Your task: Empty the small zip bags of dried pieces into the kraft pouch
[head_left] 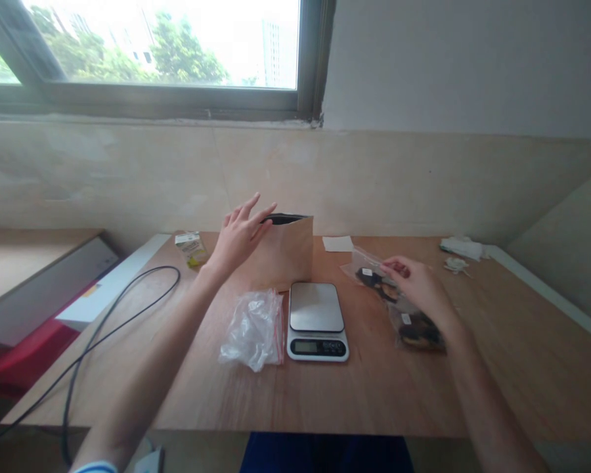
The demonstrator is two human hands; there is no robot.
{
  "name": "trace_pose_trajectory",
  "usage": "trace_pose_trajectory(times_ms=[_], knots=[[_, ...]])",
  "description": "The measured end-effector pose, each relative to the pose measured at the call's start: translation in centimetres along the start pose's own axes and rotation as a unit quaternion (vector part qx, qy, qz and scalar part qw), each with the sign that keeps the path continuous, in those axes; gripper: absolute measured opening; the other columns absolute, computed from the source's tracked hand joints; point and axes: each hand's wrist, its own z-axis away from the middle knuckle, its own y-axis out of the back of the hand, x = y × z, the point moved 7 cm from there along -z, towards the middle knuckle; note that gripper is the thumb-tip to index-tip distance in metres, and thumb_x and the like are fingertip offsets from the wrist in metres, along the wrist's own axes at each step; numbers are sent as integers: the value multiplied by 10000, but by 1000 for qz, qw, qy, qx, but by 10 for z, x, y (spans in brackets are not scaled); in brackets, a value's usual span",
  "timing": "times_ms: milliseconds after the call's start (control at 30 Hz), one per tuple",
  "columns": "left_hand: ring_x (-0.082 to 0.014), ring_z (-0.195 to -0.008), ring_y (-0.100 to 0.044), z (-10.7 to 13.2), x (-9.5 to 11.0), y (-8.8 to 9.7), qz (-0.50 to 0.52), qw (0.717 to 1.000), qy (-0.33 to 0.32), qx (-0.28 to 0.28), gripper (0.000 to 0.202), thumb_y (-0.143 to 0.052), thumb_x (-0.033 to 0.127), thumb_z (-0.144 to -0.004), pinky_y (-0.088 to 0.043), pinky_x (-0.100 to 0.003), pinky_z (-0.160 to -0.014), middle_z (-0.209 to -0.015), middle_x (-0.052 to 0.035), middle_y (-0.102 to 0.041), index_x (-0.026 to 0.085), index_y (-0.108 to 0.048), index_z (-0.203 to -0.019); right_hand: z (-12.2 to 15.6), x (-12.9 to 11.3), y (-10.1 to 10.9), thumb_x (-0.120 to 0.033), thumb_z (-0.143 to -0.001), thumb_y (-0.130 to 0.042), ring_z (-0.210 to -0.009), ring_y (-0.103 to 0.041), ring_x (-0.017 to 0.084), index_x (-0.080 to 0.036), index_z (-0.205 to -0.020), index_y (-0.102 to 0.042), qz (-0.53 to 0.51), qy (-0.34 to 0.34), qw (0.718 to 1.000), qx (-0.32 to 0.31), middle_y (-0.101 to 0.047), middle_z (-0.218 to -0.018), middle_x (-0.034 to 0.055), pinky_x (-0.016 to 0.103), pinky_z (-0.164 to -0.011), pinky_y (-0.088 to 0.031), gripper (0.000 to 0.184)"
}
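My left hand [243,233] is at the open top of an upright brown paper bag [288,253], its fingers spread by the rim. On the right, my right hand [414,282] pinches the upper edge of a clear zip bag [374,279] with dark pieces and a small white label inside. Just below it lies a second zip bag [416,332] of similar dark contents, partly hidden by my right wrist. Between my arms sits a white kitchen scale [318,315] with a bare metal plate. Left of the scale is a pile of clear plastic bags [256,332] with red zip edges.
A small box [191,249] stands at the back left, near a looped black cable [128,282]. Toward the wall lie a white paper [337,244] and, at the far right, a white packet [463,248] with a small crumpled white thing [456,265].
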Motion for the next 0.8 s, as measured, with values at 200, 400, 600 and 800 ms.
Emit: trace_pose_trajectory(times_ms=[200, 400, 600, 800], knots=[[-122, -629, -557, 71, 76, -31, 388, 909, 142, -57, 321, -377, 428, -890, -442, -234, -594, -724, -17, -605, 181, -573, -827, 20, -81, -16, -452, -818, -507, -620, -577, 165, -166, -828, -637, -134, -23, 990, 25, -661, -708, 52, 260, -571, -424, 314], [-113, -620, -519, 132, 84, -65, 500, 822, 270, -29, 302, -409, 475, -865, -436, -235, -613, -676, 23, -527, 197, -470, -768, 55, -138, -71, -393, -890, -434, -770, -599, 152, -164, -817, -641, -338, 16, 936, -101, -636, -815, 50, 248, -695, -465, 317], [-155, -688, -545, 149, 61, -58, 429, 853, 295, -37, 297, -360, 459, -884, -424, -262, -625, -678, 2, -532, 207, -486, -791, 71, -142, -102, -362, -855, -518, -801, -590, 140, -172, -896, -645, -406, 26, 892, -199, -616, -879, 38, 253, -722, -475, 231], [-163, -692, -544, 146, 63, -50, 371, 892, 255, -46, 318, -325, 409, -901, -393, -262, -630, -651, -1, -532, 209, -477, -705, 72, -146, -100, -364, -841, -524, -616, -533, 118, -193, -788, -513, -304, 32, 936, -174, -570, -684, -13, 227, -578, -407, 180]])
